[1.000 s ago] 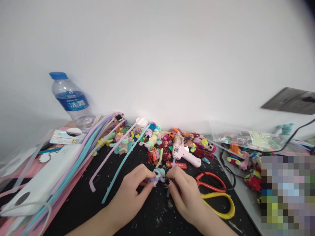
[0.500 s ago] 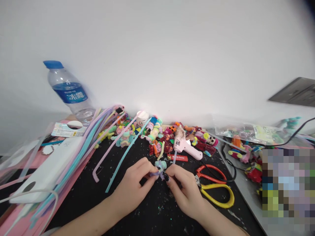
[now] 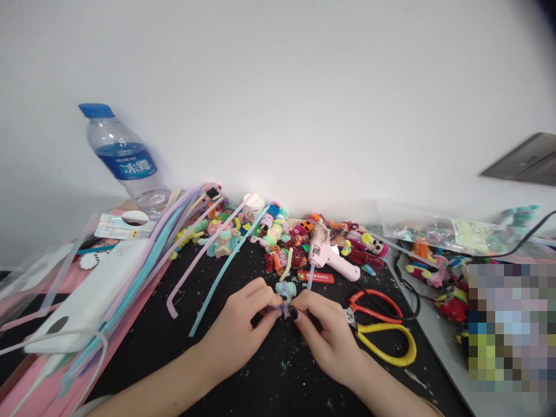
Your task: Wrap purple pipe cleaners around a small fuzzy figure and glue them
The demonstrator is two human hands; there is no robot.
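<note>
My left hand (image 3: 240,330) and my right hand (image 3: 326,335) meet over a black mat (image 3: 269,370), both pinched on a small pastel pipe-cleaner figure (image 3: 284,292) in teal and purple. The fingertips of both hands close around its lower part, so only its top shows. Just behind it lies a pink hot-glue gun (image 3: 332,259) with a clear glue stick (image 3: 309,279) pointing toward my hands. Red and yellow scissors (image 3: 382,330) lie to the right of my right hand.
A water bottle (image 3: 124,165) stands at the back left. Long pastel pipe cleaners (image 3: 174,249) fan across a white package (image 3: 87,301). Finished fuzzy figures (image 3: 278,237) pile along the wall. A clear bag (image 3: 438,234) and a black cable (image 3: 516,240) lie on the right.
Both hands kept pinching the small figure and worked it slightly; the view shifted a little, so the bottle and table sit differently in the frame.
</note>
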